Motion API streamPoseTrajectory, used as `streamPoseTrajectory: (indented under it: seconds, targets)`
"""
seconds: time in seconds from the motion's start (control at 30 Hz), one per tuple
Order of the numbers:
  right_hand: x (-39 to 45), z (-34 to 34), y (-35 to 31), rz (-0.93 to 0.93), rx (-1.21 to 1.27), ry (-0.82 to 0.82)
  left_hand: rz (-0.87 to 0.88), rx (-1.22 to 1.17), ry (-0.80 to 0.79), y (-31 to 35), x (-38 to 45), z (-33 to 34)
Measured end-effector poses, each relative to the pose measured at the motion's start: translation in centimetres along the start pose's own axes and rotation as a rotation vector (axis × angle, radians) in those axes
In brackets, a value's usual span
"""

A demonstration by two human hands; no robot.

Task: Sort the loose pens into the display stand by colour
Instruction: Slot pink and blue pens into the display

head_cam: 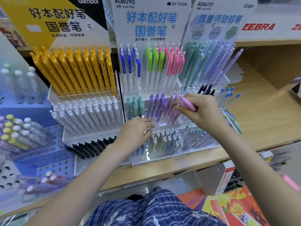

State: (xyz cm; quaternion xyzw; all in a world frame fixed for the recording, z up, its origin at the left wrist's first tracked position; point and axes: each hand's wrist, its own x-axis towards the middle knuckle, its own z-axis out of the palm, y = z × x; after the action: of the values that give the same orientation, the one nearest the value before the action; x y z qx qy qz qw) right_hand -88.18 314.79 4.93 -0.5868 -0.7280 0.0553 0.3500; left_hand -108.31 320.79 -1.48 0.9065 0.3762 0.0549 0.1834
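Right hand (201, 111) fingers gripping slim pink pens (189, 104) (glossy plastic), left hand (136, 132) fingers relaxed, straight

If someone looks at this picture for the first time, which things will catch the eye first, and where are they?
The eye goes first to the dense row of yellow pens at the upper left of the display stand. Next come the two hands at the centre: the right hand holds a pink pen by the pink pens of the middle tier, and the left hand reaches below the purple pens.
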Motion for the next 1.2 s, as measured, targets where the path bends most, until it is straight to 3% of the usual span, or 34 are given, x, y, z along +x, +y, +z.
streamPoseTrajectory:
  seconds: [0.17, 0.53, 0.67, 0.83, 0.93, 1.0, 1.1, 1.2]
  targets:
    - [0.5, 0.5, 1.4, 0.097, 0.052, 0.002, -0.005, -0.005, 0.003, 0.0, 0.0, 0.0]
    - [2.1, -1.3, 0.3, 0.245, -0.163, -0.341, 0.001, -0.012, 0.046, 0.2, 0.0, 0.1]
    - [2.5, -1.5, -0.3, 0.276, -0.193, -0.393, 0.009, 0.004, 0.044, 0.3, 0.0, 0.1]
    - [2.0, -1.5, -1.0, 0.257, -0.281, -0.367, 0.019, 0.018, 0.025, 0.3, -0.2, 0.0]
    - [1.3, -2.0, -1.8, 0.258, -0.125, -0.157, 0.039, 0.043, -0.026, 0.5, -0.3, -0.5]
    - [0.8, -3.1, -2.2, 0.301, -0.036, -0.028, 0.025, -0.117, 0.015, 1.0, -0.2, -1.5]
    - [-0.1, -3.1, -2.5, 0.329, -0.203, -0.258, -0.001, -0.596, 0.143, 2.5, 0.2, -3.8]
    - [0.0, -1.1, -3.0, 0.278, -0.344, -0.406, 0.037, -0.975, 0.104, 4.2, 0.8, -5.6]
